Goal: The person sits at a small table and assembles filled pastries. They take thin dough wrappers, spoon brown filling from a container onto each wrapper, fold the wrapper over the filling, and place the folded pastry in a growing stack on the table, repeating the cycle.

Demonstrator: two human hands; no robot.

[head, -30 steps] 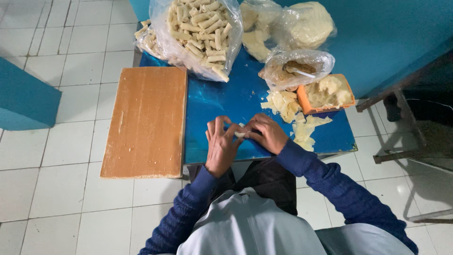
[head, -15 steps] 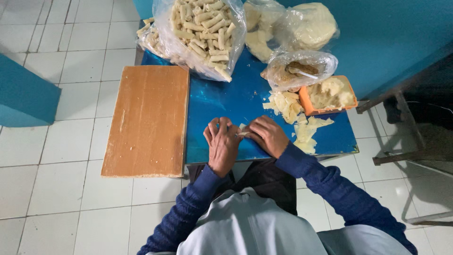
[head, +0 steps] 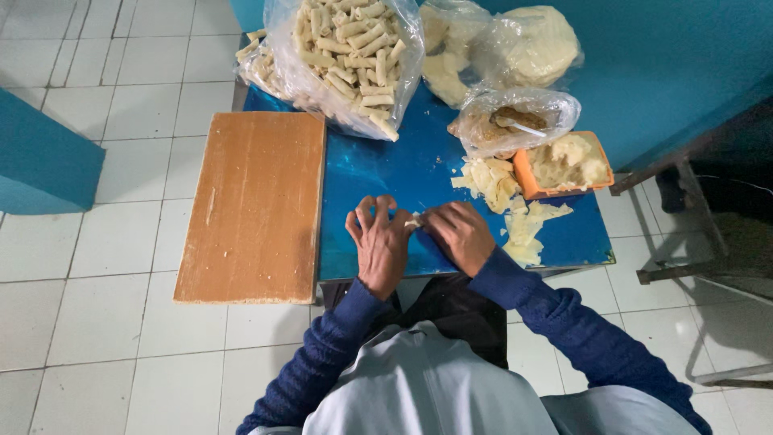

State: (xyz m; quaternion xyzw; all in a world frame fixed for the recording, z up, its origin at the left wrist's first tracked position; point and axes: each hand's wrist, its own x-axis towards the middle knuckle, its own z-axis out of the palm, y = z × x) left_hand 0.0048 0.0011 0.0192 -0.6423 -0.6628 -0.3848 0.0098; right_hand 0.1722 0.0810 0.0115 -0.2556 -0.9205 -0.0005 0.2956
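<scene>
My left hand (head: 378, 240) and my right hand (head: 459, 234) rest side by side on a low blue table (head: 378, 165), fingers curled over a small pale roll of dough wrapper (head: 413, 221) pressed between them. Only a tip of the roll shows between the fingers. Loose pale wrapper sheets (head: 491, 179) lie just right of my right hand. An orange tray of pale filling (head: 568, 161) stands past them at the table's right side.
A wooden board (head: 254, 205) covers the table's left part. A clear bag full of finished rolls (head: 346, 48) sits at the back, with other plastic bags (head: 515, 52) of dough beside it. A blue wall and metal frame (head: 708, 234) stand right; white floor tiles lie left.
Both hands stay in the same place over the roll, with only small finger shifts as they work it.
</scene>
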